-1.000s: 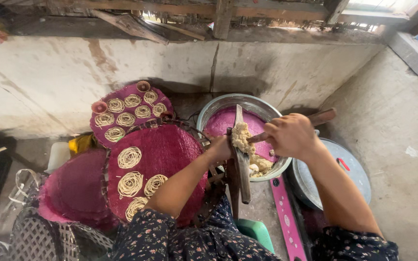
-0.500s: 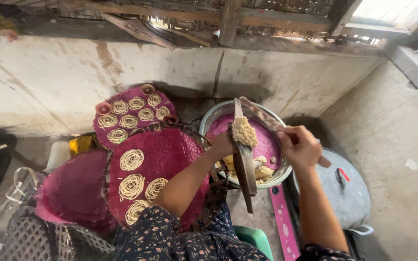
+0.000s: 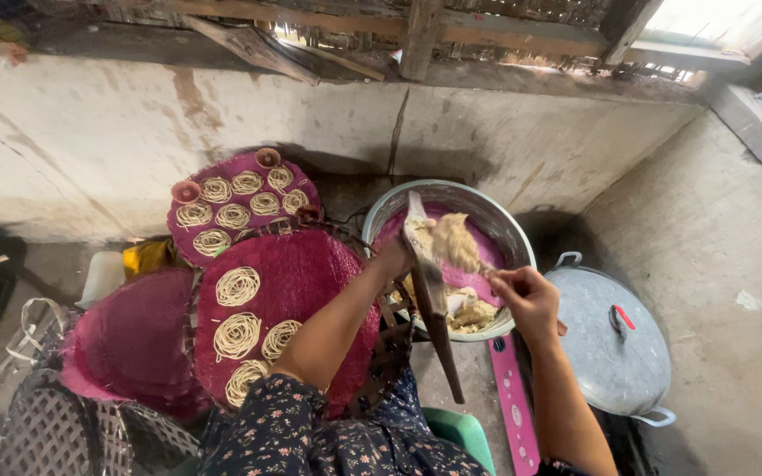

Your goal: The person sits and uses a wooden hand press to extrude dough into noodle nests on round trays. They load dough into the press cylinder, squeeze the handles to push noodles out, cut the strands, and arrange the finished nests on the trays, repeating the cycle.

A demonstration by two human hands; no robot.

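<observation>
Head view: my left hand (image 3: 392,257) gripped wooden press (image 3: 427,291) at frame centre; my right hand (image 3: 526,300) pinched dough lump (image 3: 454,241) over metal basin (image 3: 500,231).

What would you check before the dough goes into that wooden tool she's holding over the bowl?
1. Left hand has a firm grip on the wooden press: ok, it holds the press near its top.
2. Right hand keeps its lump of dough up at the press: ok.
3. Press over the metal bowl so crumbs fall in: ok.
4. More dough left in the bowl: ok, some lies at the bottom.
5. Space on the nearest pink woven mat: ok, four noodle coils on it, with bare weave beside them.
6. Press opening clean: cannot tell.
</observation>
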